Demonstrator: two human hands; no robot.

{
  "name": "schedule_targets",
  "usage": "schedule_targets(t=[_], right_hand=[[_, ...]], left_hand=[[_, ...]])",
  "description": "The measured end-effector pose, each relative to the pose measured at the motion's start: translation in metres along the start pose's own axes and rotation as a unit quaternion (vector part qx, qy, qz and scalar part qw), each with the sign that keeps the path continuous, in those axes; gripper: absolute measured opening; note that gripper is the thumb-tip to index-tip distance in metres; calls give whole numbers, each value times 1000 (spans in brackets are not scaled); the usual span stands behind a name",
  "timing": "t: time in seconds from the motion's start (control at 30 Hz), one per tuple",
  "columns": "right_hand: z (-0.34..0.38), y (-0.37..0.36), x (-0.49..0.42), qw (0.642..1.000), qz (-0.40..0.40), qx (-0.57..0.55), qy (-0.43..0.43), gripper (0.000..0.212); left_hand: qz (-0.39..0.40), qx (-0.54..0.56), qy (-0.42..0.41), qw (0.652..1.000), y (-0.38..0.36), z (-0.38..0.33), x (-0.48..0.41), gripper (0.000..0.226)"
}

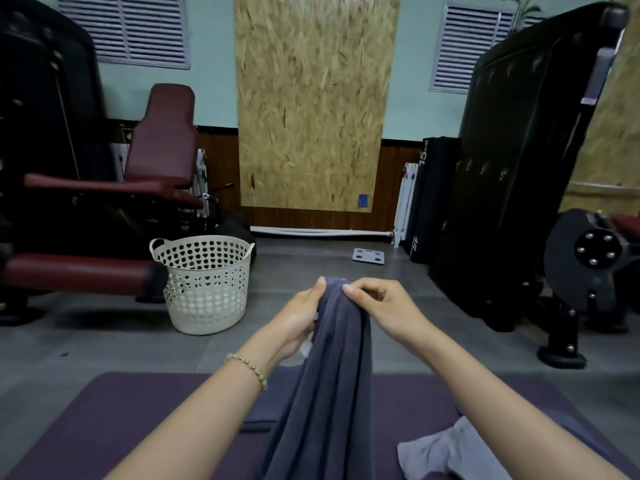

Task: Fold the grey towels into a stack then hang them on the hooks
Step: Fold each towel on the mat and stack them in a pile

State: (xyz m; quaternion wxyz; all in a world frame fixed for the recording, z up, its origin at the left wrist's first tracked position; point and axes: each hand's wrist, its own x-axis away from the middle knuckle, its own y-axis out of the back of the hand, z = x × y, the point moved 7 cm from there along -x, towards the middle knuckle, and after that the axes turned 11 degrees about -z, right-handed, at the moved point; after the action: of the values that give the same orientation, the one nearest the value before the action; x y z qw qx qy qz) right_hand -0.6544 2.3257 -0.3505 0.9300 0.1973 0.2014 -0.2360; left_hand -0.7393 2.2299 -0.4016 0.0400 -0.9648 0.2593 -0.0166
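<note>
A dark grey towel (pixel 329 375) hangs bunched in front of me, held up by its top edge. My left hand (pixel 301 313) grips it from the left, and my right hand (pixel 384 306) pinches the top from the right. Beneath it, a folded dark towel (pixel 259 415) lies on the purple mat (pixel 121 427). A lighter grey towel (pixel 446 452) sits crumpled on the mat at the lower right. A black panel (pixel 512 168) with rows of hooks leans at the right.
A white perforated laundry basket (pixel 204 282) stands on the grey floor to the left. A dark red gym bench machine (pixel 104 209) fills the left side. Black exercise equipment (pixel 588 271) stands at the right, and a bathroom scale (pixel 369 255) lies by the far wall.
</note>
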Motion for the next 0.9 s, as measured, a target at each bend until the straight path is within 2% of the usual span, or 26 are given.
schedule_targets(t=[0.07,0.27,0.47,0.7,0.8,0.9], right_hand=[[1,-5,1,1000,-20,-3,-3,20],[10,-6,1,998,-57,6,-12,16],[10,0,4,994,-76,-58,-60,19],[-8,-2,7,984,-40,-102,-139,27],[-18,-8,13,976,-3,-137,-172,30],[-31,-14,22,975,11,-131,-178,18]], left_hand=[[19,-2,-3,1000,-6,-1,11,39],[2,-1,-27,1000,1,-10,23,41],[-8,-82,-107,991,1,-29,33,45],[20,-123,-189,974,-10,-32,39,40],[-27,-145,-207,967,-4,-25,31,50],[-59,-191,-220,955,2,-20,25,49]])
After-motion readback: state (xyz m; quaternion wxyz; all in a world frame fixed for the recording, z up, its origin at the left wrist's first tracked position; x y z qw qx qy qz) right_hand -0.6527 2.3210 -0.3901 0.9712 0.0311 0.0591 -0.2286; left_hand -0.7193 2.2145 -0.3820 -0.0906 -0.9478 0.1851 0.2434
